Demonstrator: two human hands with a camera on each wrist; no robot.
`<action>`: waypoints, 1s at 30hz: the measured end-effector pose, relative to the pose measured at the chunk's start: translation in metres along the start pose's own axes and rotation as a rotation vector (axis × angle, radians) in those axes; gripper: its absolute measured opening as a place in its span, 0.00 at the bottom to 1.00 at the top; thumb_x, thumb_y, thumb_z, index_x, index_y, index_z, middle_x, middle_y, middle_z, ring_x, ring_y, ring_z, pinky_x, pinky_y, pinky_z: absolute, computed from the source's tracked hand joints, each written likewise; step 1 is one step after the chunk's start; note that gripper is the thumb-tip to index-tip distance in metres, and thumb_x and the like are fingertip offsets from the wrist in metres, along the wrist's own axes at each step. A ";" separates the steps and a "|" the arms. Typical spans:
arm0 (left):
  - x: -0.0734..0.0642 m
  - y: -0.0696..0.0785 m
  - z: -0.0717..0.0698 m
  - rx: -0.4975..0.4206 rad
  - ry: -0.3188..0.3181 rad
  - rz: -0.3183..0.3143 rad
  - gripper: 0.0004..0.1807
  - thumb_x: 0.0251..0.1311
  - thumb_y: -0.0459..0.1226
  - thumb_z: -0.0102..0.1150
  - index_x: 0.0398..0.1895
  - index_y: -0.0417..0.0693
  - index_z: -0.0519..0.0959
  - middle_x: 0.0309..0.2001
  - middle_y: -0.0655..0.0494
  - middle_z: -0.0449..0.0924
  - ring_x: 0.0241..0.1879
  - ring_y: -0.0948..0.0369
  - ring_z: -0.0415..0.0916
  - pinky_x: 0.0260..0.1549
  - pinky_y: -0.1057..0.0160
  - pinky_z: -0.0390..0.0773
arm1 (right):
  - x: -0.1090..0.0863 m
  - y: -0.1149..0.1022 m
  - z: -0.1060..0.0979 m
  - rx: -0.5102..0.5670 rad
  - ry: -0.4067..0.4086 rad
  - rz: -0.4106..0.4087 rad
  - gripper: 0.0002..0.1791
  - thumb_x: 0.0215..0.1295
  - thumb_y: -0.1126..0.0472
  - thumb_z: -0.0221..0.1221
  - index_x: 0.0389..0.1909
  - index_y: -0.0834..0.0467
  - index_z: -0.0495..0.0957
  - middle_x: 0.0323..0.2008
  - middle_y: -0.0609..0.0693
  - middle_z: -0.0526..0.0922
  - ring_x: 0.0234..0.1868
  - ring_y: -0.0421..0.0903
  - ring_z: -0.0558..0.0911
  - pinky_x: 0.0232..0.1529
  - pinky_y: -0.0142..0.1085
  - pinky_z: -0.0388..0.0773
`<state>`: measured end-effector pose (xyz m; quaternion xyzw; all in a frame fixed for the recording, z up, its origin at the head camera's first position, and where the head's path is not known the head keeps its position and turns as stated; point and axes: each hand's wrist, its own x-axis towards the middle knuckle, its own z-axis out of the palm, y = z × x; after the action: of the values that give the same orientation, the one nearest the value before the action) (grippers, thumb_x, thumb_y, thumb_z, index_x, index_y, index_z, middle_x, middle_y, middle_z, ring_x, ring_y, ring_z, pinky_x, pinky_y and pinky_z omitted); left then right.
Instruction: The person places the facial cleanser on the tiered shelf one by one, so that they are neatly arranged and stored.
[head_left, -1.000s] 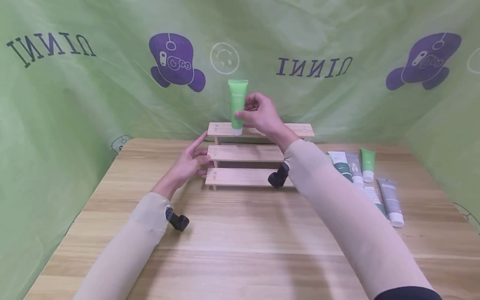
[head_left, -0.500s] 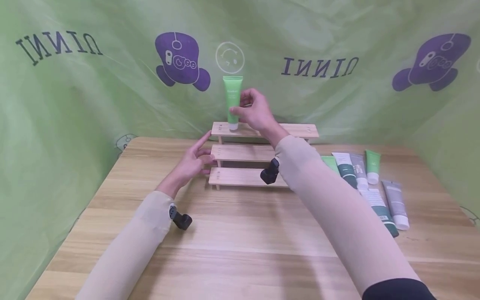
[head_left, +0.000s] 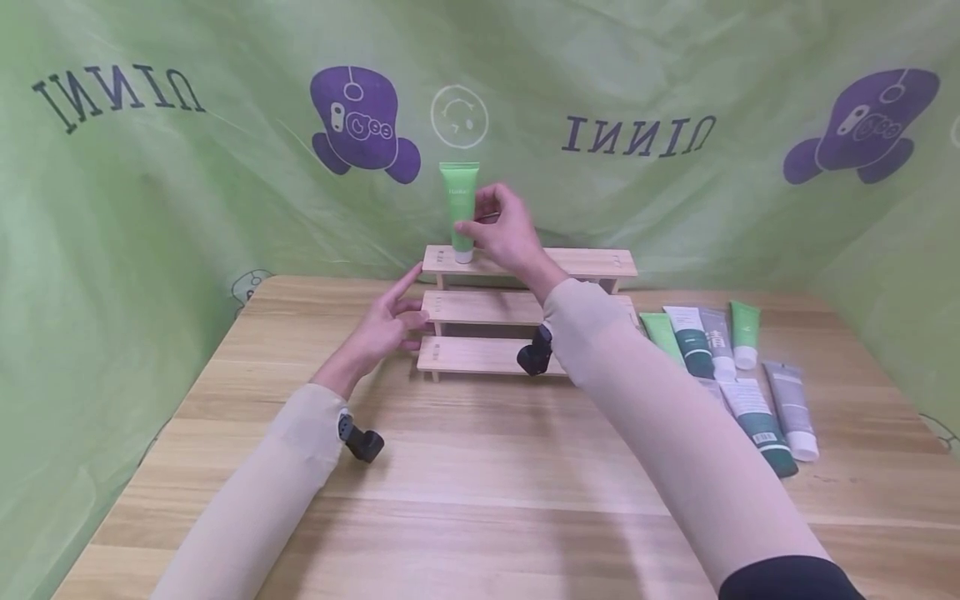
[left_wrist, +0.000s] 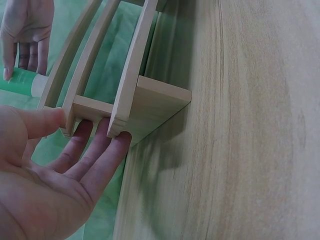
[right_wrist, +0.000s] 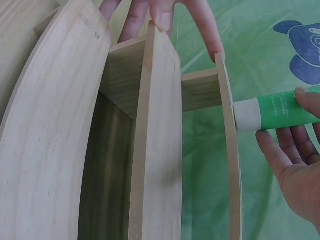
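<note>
My right hand (head_left: pixel 508 229) holds a light green squeeze tube (head_left: pixel 460 204) between thumb and fingers. The tube stands upright, white cap down, at the left part of the top step of a three-step wooden display rack (head_left: pixel 517 354). In the right wrist view the white cap (right_wrist: pixel 247 114) meets the top board. My left hand (head_left: pixel 378 327) touches the rack's left end, its fingers extended. Its index finger reaches the top step, and the thumb lies at the middle step's end; the other fingertips touch the end supports, as the left wrist view shows (left_wrist: pixel 65 170).
Several tubes lie on the wooden table (head_left: pixel 465 500) to the right of the rack: green tubes (head_left: pixel 745 333), white-and-dark-green tubes (head_left: pixel 757 421) and grey ones (head_left: pixel 792 408). A green printed curtain (head_left: pixel 637 192) hangs close behind the rack and along both sides.
My right hand has moved the green tube a little left across the top step and lowered its cap onto the board. The left hand keeps its place at the rack's end.
</note>
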<state>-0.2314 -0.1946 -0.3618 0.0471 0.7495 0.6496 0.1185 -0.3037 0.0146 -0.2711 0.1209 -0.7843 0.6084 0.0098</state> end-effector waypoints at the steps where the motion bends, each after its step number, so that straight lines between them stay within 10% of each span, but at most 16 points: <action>1: 0.000 0.000 0.000 0.000 -0.002 0.000 0.45 0.71 0.27 0.49 0.80 0.75 0.46 0.67 0.37 0.66 0.58 0.43 0.75 0.51 0.44 0.83 | 0.000 0.000 0.000 -0.001 0.001 -0.004 0.25 0.61 0.68 0.69 0.57 0.62 0.71 0.50 0.55 0.79 0.50 0.48 0.80 0.49 0.31 0.82; 30: 0.002 -0.001 0.002 0.007 0.007 -0.004 0.46 0.70 0.26 0.49 0.80 0.75 0.46 0.67 0.36 0.65 0.58 0.41 0.75 0.51 0.45 0.83 | -0.021 0.008 -0.022 0.011 -0.018 0.010 0.26 0.60 0.66 0.69 0.58 0.61 0.72 0.50 0.55 0.78 0.51 0.49 0.79 0.48 0.34 0.84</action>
<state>-0.2328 -0.1928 -0.3629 0.0440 0.7522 0.6469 0.1171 -0.2875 0.0410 -0.2763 0.1224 -0.7817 0.6115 -0.0011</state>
